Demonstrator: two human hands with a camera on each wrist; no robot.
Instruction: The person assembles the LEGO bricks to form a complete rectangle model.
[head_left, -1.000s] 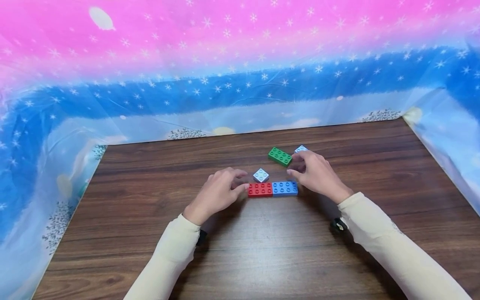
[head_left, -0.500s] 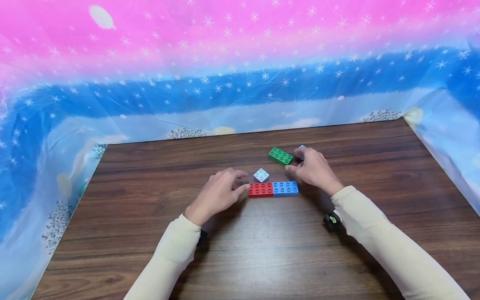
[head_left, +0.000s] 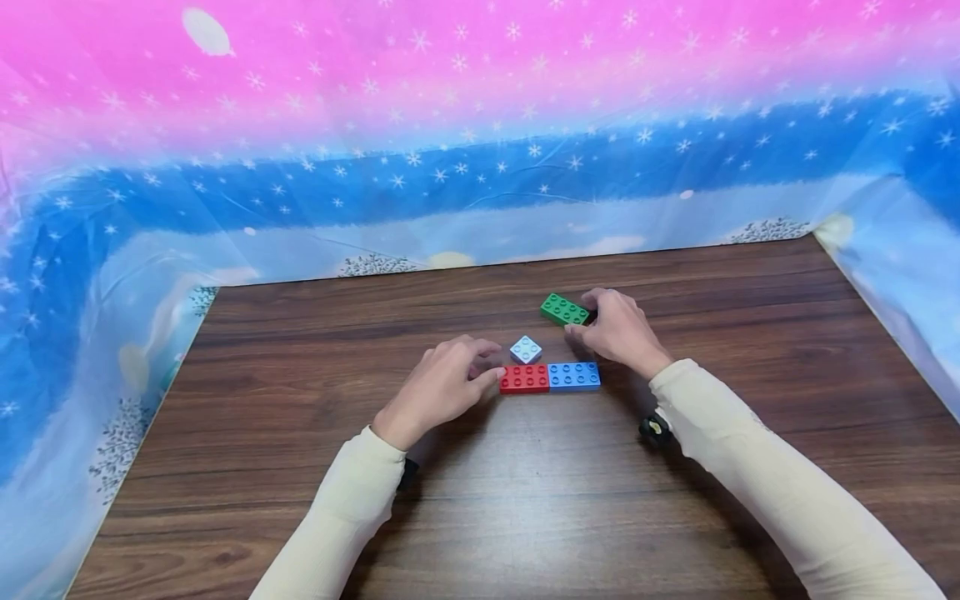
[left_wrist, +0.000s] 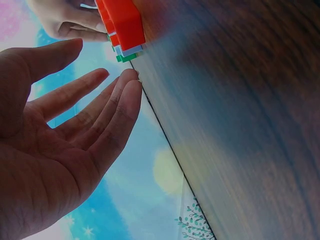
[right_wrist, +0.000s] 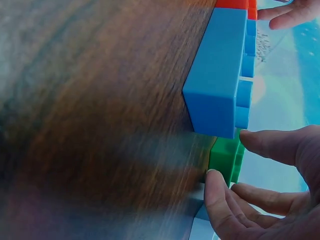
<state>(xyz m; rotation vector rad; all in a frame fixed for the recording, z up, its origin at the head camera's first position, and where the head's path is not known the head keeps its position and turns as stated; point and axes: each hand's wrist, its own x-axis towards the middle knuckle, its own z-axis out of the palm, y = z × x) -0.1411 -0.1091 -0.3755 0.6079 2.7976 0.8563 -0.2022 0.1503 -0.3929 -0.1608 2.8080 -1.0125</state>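
Note:
A red brick (head_left: 524, 379) and a blue brick (head_left: 574, 377), both studded, lie end to end in one row. Behind the red one, a small white square brick (head_left: 526, 350) sits turned on its corner. My left hand (head_left: 442, 387) is at the red brick's left end, its fingers extended and apart in the left wrist view. At the right end of the green brick (head_left: 564, 310) is my right hand (head_left: 622, 331), thumb in front and forefinger behind. In the right wrist view a pale blue brick (right_wrist: 201, 227) shows partly behind those fingers; the hand hides it in the head view.
All bricks lie on a dark wooden table (head_left: 300, 500). A pink and blue snowflake-patterned cloth (head_left: 450, 183) hangs along its back and sides. Dark wrist cameras are strapped under both cream sleeves (head_left: 757, 450).
My right hand has moved left, from beside the pale blue brick to the green brick's right end, and now covers the pale blue brick. My left hand and the bricks have stayed put.

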